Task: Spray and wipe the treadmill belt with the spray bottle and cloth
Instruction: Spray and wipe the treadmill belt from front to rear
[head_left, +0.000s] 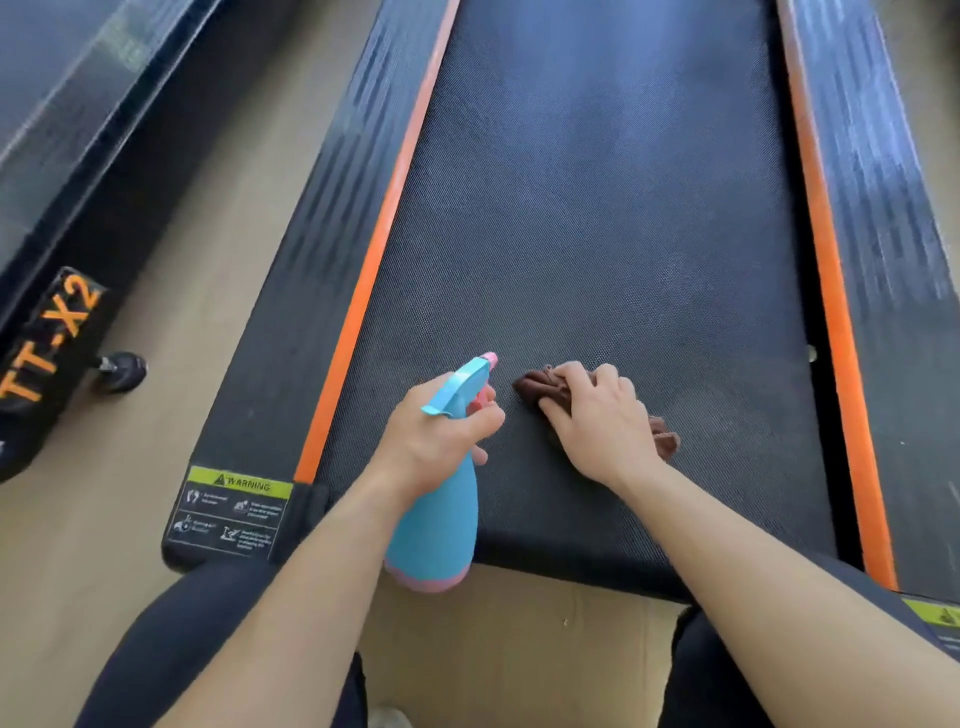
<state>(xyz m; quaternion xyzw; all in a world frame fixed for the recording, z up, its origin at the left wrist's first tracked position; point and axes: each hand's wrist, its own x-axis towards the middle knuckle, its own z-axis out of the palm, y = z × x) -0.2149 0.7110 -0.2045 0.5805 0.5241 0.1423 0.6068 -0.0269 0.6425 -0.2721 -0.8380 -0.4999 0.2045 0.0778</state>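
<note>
**Gym floor, dusty treadmill: spray ahead, then wipe**

Tan floor (156, 291) all round, and the black treadmill belt (597, 208) runs off between two orange strips (363, 291). The left hand (431, 431) is wrapped round the neck of the blue spray bottle (436, 525), nozzle pointing up the belt over its near end. The right hand (597, 415) has its fingers curled over the bunched brown cloth (535, 387), pressing it onto the belt just beside the nozzle. My take: mist the patch ahead of the cloth, not your knuckles. Then wipe strip to strip in overlapping passes with palm weight down, working toward the far end.
</note>
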